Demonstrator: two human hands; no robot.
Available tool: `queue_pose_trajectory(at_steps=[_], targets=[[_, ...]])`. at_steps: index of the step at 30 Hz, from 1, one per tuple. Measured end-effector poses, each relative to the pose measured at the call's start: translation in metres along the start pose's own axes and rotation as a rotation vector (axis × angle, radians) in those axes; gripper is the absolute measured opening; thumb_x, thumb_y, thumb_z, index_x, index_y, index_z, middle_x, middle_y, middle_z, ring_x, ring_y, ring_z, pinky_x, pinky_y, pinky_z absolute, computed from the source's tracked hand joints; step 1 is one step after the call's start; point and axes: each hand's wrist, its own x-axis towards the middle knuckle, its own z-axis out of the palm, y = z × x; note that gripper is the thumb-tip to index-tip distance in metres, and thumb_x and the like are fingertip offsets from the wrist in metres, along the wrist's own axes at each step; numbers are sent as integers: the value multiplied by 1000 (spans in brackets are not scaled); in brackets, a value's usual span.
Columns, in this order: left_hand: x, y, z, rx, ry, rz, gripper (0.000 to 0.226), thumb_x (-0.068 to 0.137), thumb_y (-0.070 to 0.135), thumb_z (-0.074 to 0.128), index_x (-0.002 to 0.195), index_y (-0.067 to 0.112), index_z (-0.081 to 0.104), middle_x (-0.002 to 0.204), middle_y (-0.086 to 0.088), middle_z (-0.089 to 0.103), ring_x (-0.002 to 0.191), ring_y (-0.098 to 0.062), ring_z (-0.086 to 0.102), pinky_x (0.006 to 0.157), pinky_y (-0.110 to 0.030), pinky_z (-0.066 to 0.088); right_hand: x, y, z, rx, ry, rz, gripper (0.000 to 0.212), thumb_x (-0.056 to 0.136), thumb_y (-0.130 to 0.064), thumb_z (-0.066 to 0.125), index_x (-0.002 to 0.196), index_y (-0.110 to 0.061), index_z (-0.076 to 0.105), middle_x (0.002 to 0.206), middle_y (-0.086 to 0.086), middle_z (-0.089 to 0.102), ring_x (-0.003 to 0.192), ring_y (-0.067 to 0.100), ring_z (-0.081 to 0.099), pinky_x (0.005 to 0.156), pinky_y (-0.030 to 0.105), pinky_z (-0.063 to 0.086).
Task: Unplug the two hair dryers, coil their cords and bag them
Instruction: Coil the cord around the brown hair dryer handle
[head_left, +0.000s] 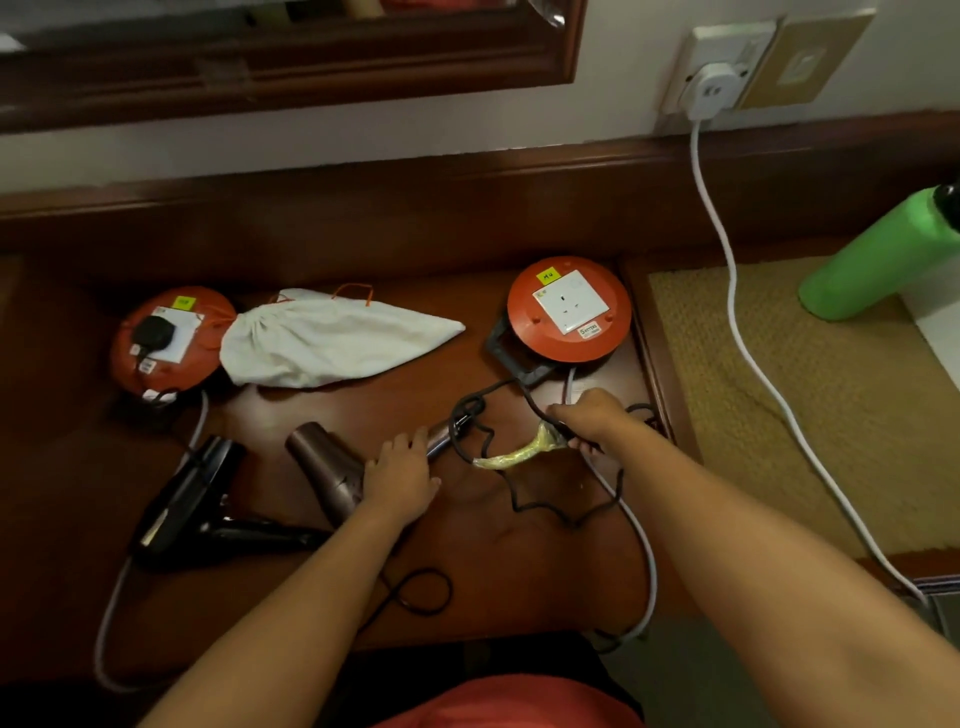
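A brown hair dryer (327, 462) lies on the wooden desk (519, 561), and my left hand (400, 475) rests on its body with fingers straight. My right hand (589, 418) grips its dark cord (566, 512) near a yellow plastic wrap (514, 454). The cord trails in loose bends in front of that hand. A black hair dryer (192, 499) lies to the left, its black plug (153, 332) sitting in the left orange extension reel (166, 340). The right orange reel (569, 309) has an empty socket. A white drawstring bag (332, 338) lies between the reels.
A white cable (737, 322) runs from a wall adapter (711, 88) down across a woven mat (810, 415). A green bottle (883, 254) stands at the right. Grey reel cables loop off the desk's front edge. A framed mirror hangs above.
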Motion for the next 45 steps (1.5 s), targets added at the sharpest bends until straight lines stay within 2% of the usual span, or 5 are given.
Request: queue_pose_trajectory(at_steps=[10, 24, 32, 40, 45], targets=[[16, -40, -11, 61, -33, 96, 44, 90, 33, 58, 125, 13, 39, 119, -12, 55, 106, -31, 57, 85, -40, 45, -2, 10, 27, -26, 224, -57, 31, 96, -35, 48, 83, -8, 55, 70, 12, 62, 41, 24, 57, 42, 27, 42], [-21, -123, -115, 253, 406, 216, 46, 90, 37, 57, 129, 20, 40, 122, -4, 55, 109, -26, 57, 93, -40, 37, -84, -19, 10, -31, 638, -438, 26, 96, -32, 50, 84, -14, 64, 75, 3, 64, 74, 22, 59, 58, 28, 36], [-49, -145, -185, 260, 626, 284, 49, 88, 35, 59, 132, 20, 43, 122, -3, 57, 108, -25, 57, 88, -37, 39, -138, -73, 32, -197, 603, -543, 25, 94, -17, 53, 113, -5, 64, 111, 11, 64, 105, 28, 57, 89, 36, 44], [-75, -137, -209, 250, 805, 411, 54, 90, 33, 55, 139, 21, 35, 117, -1, 56, 102, -21, 58, 87, -35, 37, -214, -169, 92, 533, 215, -647, 29, 91, -45, 56, 97, -17, 63, 92, 5, 71, 86, 17, 67, 76, 31, 55], [-86, -139, -227, 256, 806, 440, 68, 86, 26, 57, 143, 29, 20, 109, -1, 52, 97, -22, 56, 83, -34, 37, -231, -188, 96, 433, 402, -708, 3, 92, -18, 61, 91, -15, 60, 79, 5, 67, 70, 15, 64, 63, 28, 55]])
